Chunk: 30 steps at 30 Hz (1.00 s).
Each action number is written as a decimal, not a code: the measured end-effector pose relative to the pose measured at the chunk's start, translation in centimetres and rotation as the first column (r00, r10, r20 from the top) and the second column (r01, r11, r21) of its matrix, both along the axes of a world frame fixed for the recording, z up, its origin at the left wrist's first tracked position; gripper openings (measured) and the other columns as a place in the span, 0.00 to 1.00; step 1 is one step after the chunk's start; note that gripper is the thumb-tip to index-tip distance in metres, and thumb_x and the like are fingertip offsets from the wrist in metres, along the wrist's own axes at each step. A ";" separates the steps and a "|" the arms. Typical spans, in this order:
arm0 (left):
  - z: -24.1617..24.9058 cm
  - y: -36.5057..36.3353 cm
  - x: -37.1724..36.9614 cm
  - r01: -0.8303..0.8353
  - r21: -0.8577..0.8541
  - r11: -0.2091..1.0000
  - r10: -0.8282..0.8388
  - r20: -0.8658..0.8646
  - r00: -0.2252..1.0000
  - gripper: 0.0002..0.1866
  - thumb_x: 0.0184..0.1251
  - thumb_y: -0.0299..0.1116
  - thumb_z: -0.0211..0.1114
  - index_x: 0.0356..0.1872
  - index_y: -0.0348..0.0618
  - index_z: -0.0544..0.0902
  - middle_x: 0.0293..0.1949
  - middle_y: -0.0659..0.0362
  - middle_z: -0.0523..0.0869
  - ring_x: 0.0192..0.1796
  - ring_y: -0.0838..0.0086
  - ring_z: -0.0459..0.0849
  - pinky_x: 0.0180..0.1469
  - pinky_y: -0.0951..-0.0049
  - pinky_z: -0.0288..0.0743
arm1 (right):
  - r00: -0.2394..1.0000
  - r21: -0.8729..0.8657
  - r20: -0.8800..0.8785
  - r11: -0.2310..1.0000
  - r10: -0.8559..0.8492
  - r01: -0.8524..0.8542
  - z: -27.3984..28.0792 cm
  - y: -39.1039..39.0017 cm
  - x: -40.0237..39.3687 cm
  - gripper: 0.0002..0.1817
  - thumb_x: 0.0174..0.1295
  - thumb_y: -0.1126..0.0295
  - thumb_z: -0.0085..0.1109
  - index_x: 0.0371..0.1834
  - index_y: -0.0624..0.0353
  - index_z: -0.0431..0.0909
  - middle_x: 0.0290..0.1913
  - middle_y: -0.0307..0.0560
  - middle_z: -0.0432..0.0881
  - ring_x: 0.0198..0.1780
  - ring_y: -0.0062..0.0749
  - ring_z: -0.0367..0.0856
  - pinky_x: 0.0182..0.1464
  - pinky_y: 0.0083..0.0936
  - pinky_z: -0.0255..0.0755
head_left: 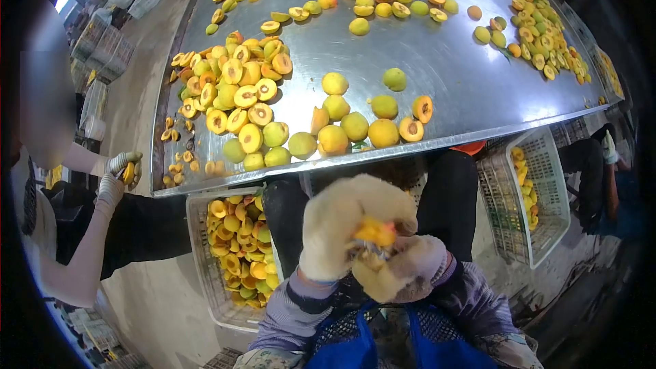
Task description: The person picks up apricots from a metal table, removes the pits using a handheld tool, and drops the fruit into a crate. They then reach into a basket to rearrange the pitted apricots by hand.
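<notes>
Both my hands wear thick off-white gloves and meet in front of my lap, below the table's near edge. Curled from above, my left hand (342, 225) grips a yellow-orange peach piece (376, 231), which is blurred. My right hand (404, 266) is closed just beneath it, its fingers pressed around something greyish that blur and the gloves mostly hide. On the metal table (471, 96) ahead lie whole peaches (333, 139) along the near edge. To their left is a heap of halved peaches (246, 96), many with pits or pit hollows showing.
A crate (199, 260) of peach halves stands left of my legs, and another white crate (550, 191) with peach pieces stands at the right. More peaches line the table's far right side. A co-worker's gloved hands (117, 176) hold a peach piece at the left; another person sits at the right.
</notes>
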<state>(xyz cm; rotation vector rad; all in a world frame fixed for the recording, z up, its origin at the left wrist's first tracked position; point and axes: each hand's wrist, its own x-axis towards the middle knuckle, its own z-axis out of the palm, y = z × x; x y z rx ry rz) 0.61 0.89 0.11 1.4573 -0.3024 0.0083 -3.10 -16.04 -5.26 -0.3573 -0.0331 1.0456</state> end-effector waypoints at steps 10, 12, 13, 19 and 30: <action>-7.8 12.3 -1.8 -0.384 0.461 0.800 0.550 -0.306 0.777 0.14 0.70 0.37 0.60 0.43 0.35 0.83 0.41 0.53 0.86 0.41 0.69 0.83 0.47 0.72 0.77 | 0.954 -0.555 -0.007 0.793 0.298 -0.252 1.5 -2.0 1.9 0.10 0.64 0.61 0.59 0.36 0.56 0.76 0.22 0.35 0.74 0.19 0.15 0.72 0.20 0.14 0.62; -8.9 14.1 -2.1 -0.414 0.743 0.526 0.498 0.126 0.858 0.12 0.67 0.36 0.62 0.43 0.37 0.83 0.42 0.52 0.86 0.43 0.65 0.83 0.49 0.71 0.76 | 0.927 -0.537 0.065 0.796 0.369 -0.279 3.4 -1.1 3.0 0.08 0.64 0.64 0.57 0.34 0.55 0.74 0.20 0.33 0.71 0.17 0.14 0.67 0.17 0.13 0.57; -9.1 14.6 -1.9 -0.512 0.843 0.168 0.224 0.473 0.852 0.12 0.65 0.34 0.64 0.43 0.38 0.84 0.44 0.52 0.86 0.44 0.61 0.84 0.50 0.69 0.76 | 0.939 -0.527 0.098 0.817 0.331 -0.233 3.3 -0.5 3.1 0.07 0.63 0.64 0.55 0.35 0.55 0.73 0.21 0.32 0.71 0.18 0.13 0.66 0.18 0.13 0.57; -9.1 11.2 6.8 -0.398 0.637 0.660 0.427 0.118 0.896 0.12 0.63 0.36 0.65 0.42 0.39 0.84 0.47 0.50 0.85 0.50 0.57 0.83 0.54 0.66 0.75 | 0.860 -0.627 0.407 0.779 0.308 0.018 -0.3 0.3 2.6 0.14 0.63 0.64 0.52 0.45 0.61 0.77 0.29 0.36 0.78 0.27 0.15 0.73 0.29 0.13 0.67; -11.3 -1.2 13.4 -0.220 0.880 0.420 -0.289 0.360 0.887 0.21 0.57 0.47 0.66 0.50 0.49 0.81 0.55 0.54 0.77 0.64 0.59 0.70 0.67 0.55 0.60 | 0.860 -0.716 0.285 0.691 0.424 -0.103 0.3 0.8 4.1 0.18 0.64 0.54 0.60 0.44 0.57 0.72 0.19 0.33 0.72 0.19 0.17 0.70 0.19 0.18 0.64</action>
